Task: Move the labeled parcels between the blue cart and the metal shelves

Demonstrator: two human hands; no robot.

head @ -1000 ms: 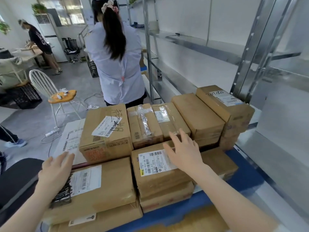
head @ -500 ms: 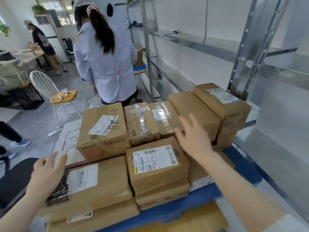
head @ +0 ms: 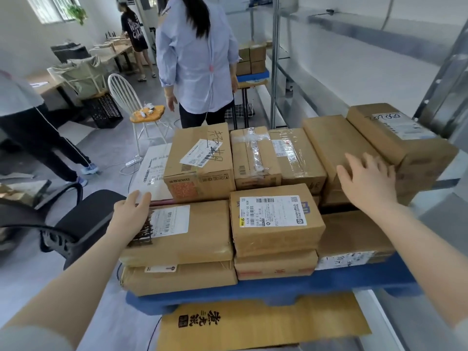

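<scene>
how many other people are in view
3: one in a light blue shirt beyond the parcels, one in a black t-shirt at the far desk, one cropped at the left edge. More may be hidden.

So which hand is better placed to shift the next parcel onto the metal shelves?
Right, likely. The right hand is open at the plain parcel near the metal shelves; the left hand rests on the large labelled parcel, farthest from them.

blue cart | brown parcels stacked on deck | cart on grey floor
</scene>
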